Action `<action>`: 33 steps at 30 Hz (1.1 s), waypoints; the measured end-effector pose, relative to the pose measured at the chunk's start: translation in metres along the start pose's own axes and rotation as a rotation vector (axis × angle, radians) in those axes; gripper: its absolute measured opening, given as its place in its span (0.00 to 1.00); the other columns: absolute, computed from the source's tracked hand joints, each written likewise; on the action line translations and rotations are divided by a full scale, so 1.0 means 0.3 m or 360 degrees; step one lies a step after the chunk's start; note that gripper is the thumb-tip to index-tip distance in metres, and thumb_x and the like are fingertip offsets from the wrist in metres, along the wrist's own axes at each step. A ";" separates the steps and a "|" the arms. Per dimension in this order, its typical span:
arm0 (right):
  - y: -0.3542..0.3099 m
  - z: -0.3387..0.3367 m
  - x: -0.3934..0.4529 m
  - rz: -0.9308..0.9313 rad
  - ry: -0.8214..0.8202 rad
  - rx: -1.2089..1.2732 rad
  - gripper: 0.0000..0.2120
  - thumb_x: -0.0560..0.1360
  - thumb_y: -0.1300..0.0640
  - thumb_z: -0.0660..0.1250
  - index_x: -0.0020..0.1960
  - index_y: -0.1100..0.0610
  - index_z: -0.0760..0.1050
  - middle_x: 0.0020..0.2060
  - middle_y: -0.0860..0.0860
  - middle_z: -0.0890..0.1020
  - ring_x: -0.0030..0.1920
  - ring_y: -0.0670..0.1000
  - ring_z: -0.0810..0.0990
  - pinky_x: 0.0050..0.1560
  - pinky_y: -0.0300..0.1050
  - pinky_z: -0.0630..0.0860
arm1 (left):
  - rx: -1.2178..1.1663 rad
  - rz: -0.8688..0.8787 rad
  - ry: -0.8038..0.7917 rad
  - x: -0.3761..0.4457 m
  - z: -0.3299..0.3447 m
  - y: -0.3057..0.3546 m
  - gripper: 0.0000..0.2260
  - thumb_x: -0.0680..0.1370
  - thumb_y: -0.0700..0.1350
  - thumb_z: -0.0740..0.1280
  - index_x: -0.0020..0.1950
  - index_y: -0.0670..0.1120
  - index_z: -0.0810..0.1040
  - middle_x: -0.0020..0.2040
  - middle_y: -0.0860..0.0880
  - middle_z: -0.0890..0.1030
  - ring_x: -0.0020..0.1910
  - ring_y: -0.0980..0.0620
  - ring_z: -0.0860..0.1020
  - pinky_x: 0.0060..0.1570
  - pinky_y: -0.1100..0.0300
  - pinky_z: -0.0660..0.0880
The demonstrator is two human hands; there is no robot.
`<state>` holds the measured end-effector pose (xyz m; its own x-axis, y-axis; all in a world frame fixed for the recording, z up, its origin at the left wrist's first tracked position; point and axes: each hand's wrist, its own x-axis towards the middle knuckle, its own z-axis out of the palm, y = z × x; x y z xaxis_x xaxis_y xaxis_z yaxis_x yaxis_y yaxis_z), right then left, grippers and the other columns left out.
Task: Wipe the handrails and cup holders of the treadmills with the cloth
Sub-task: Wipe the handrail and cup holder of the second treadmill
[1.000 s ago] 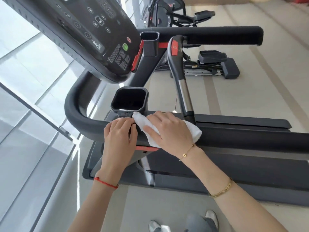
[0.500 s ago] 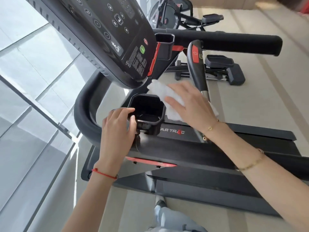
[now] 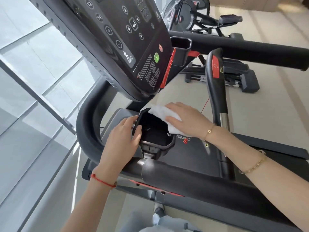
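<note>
A black near cup holder (image 3: 168, 144) sits under the treadmill console, just beyond the padded near handrail (image 3: 192, 180). My left hand (image 3: 123, 139) grips its left rim, thumb curled over the edge. My right hand (image 3: 187, 119) lies with straight fingers on a white cloth (image 3: 160, 111), pressing it on the holder's far right rim. A second cup holder (image 3: 181, 46) stands at the console's far side beside the far handrail (image 3: 250, 49).
The tilted console (image 3: 127, 41) overhangs the near holder. A black and red upright grip (image 3: 216, 81) rises to the right. The treadmill deck (image 3: 192, 154) lies below. A window wall (image 3: 33, 89) fills the left; another exercise machine (image 3: 217, 22) stands behind.
My right hand has lifted the cloth from the near handrail up to the holder's far rim. My left hand shifted from the holder's front to its left rim. The view moved closer.
</note>
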<state>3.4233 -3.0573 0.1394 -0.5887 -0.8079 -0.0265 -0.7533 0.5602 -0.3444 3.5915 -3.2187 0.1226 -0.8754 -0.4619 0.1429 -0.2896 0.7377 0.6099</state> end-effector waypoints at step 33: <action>-0.197 0.099 -0.060 0.0847 0.0345 0.0366 0.26 0.80 0.51 0.60 0.75 0.52 0.58 0.67 0.54 0.65 0.63 0.56 0.71 0.55 0.43 0.65 | -0.0157 0.0372 -0.0369 0.070 -0.027 -0.087 0.25 0.82 0.48 0.60 0.78 0.45 0.60 0.67 0.47 0.73 0.60 0.47 0.74 0.56 0.58 0.68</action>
<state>3.4871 -3.0812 0.1322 -0.9308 -0.3594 -0.0673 -0.2717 0.8030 -0.5305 3.5837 -3.2515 0.1160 -0.9816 -0.1533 0.1136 -0.0419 0.7539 0.6557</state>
